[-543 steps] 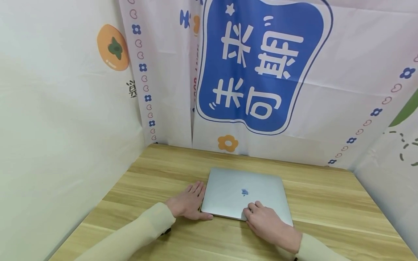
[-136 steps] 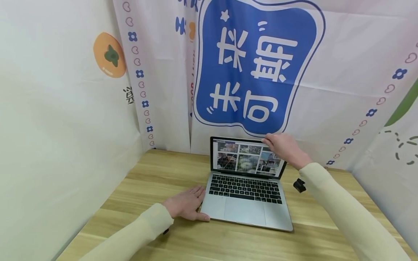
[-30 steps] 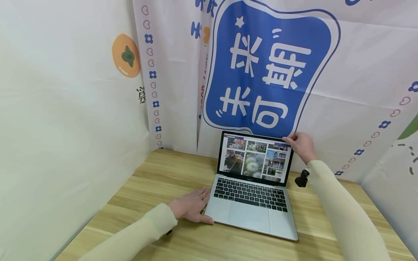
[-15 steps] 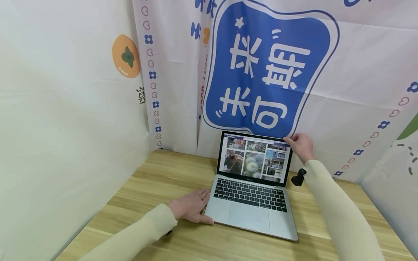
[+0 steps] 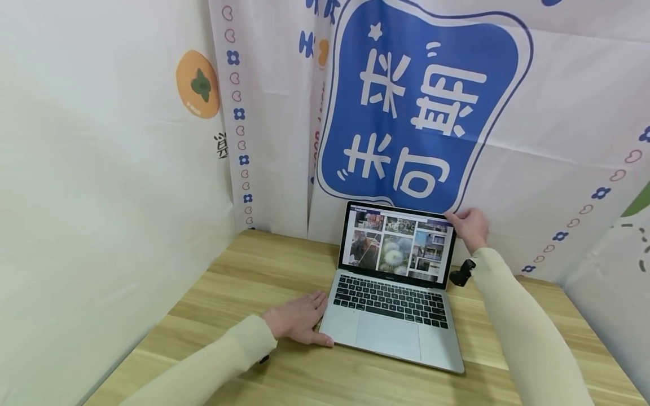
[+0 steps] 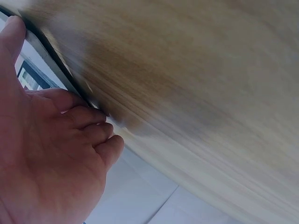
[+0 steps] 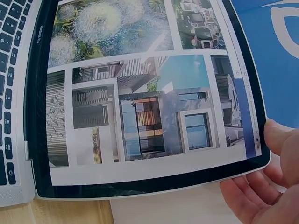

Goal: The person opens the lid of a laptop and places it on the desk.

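A silver laptop (image 5: 388, 332) stands raised on the wooden table with its screen (image 5: 396, 248) lit, showing a page of photos. My right hand (image 5: 471, 228) pinches the screen's top right corner; in the right wrist view its thumb lies on the bezel side and the fingers (image 7: 247, 191) are at the back edge, partly hidden. Flat beside the base's left edge rests my left hand (image 5: 299, 318), its thumb at the front left corner and its fingers straight along the side. In the left wrist view, that palm (image 6: 60, 144) appears against the laptop's edge.
The wooden table (image 5: 244, 316) runs back to a hanging printed cloth (image 5: 274, 169) close behind the screen. White cloth walls (image 5: 101, 197) close off the left and right sides. A small black device (image 5: 462, 273) sits at the right wrist.
Earlier the laptop lay closed with the right hand at its front edge; its lid has since been raised and tilted back. Over the last second, both hands hold almost the same place.
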Demonstrator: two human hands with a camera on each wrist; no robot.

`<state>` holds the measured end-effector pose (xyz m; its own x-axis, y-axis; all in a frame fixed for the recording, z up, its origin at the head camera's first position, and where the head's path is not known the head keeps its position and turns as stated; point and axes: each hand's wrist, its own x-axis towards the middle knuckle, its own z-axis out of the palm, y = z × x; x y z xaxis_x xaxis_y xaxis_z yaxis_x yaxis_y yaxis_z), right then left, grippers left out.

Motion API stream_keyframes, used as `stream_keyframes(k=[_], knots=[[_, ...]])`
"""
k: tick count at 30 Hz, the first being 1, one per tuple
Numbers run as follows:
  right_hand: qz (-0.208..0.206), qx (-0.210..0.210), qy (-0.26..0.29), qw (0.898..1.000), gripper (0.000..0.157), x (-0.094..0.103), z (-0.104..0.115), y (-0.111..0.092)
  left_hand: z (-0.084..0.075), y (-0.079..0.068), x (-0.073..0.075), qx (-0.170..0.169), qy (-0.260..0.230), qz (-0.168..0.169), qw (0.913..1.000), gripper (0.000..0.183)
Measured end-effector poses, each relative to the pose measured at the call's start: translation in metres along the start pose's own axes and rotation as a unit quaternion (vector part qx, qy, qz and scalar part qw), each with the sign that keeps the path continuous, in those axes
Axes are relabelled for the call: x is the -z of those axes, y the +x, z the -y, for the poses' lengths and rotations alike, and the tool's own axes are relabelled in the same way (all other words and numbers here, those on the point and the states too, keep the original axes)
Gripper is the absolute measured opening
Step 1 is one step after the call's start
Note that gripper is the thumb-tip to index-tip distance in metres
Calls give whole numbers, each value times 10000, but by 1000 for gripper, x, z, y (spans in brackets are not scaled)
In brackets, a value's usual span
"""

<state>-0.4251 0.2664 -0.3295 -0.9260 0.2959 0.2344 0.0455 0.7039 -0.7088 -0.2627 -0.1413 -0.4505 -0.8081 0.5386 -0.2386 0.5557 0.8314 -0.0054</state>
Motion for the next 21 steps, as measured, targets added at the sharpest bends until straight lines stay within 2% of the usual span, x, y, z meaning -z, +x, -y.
stream_keyframes(k=[5, 17, 21], knots=[[36, -146, 201, 9997, 41, 2, -2, 1, 0, 2, 2, -6, -8, 38, 10000, 109], [-169, -310, 570, 9978, 40, -2, -7, 2, 1, 4, 2, -16, 10, 60, 10000, 110], [-183, -258, 837, 9960, 38, -1, -10, 2, 2, 6, 1, 0, -10, 77, 10000, 111]])
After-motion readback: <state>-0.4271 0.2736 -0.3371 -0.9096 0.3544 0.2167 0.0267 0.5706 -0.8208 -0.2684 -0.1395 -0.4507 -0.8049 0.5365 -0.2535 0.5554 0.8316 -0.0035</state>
